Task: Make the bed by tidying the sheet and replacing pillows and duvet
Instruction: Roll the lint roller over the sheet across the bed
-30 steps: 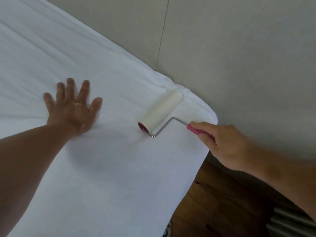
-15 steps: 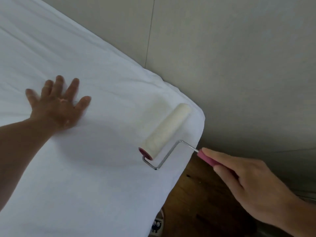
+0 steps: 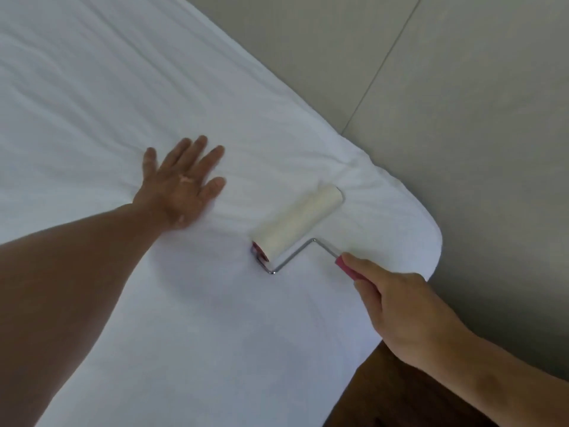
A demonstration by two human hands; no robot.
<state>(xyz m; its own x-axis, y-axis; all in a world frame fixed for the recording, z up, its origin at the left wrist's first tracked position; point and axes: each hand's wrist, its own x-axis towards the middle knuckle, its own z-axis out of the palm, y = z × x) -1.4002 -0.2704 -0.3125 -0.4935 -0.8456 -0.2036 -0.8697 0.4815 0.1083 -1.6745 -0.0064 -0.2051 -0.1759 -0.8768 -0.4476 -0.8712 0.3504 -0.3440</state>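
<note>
- Rolling the lint roller (image 3: 297, 224) over the white sheet (image 3: 215, 318) is the step in hand, by my reading: you are on the sheet-tidying part of the task, and no pillows or duvet show anywhere in view.
- Your right hand (image 3: 400, 309) is closed around the roller's pink handle (image 3: 349, 268), forefinger laid along it; the cream drum rests on the sheet, its far end pointing toward the bed's rounded corner (image 3: 428, 238).
- Your left hand (image 3: 181, 183) lies flat and open, fingers spread, palm down on the sheet, on the side of the roller away from that corner and holding nothing.
- Between the left hand and the roller the cloth shows shallow creases; more run along the sheet's edge by the grey wall (image 3: 446, 103).
- Next, I judge, you need short strokes out toward the corner while the flat hand pins the cloth taut, so the drum does not drag up a fold.
- Mind the corner itself: the sheet curves down there toward the dark floor (image 3: 400, 396), and the roller could slip off the edge.
</note>
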